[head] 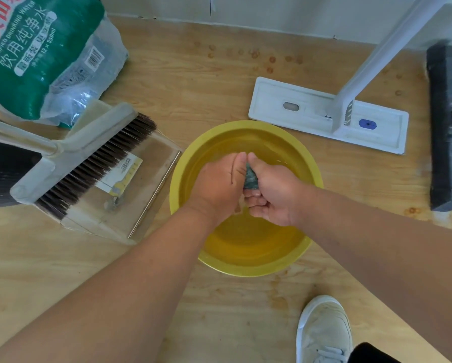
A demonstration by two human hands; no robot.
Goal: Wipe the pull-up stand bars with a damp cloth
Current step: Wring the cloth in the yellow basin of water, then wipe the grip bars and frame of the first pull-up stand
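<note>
A yellow basin (293,260) holding water stands on the wooden floor at the centre. Over it, my left hand (217,187) and my right hand (272,189) are pressed together, both gripping a small bunched grey-green cloth (250,176). Only a strip of the cloth shows between my palms; the rest is hidden inside my fists. The pull-up stand bars are not in view.
A broom and dustpan (94,169) lie left of the basin. A green pack of bottled water (41,56) sits at the top left. A white flat mop (324,113) lies behind the basin, a black brush head (446,127) at the far right. My shoe (324,331) is at the bottom.
</note>
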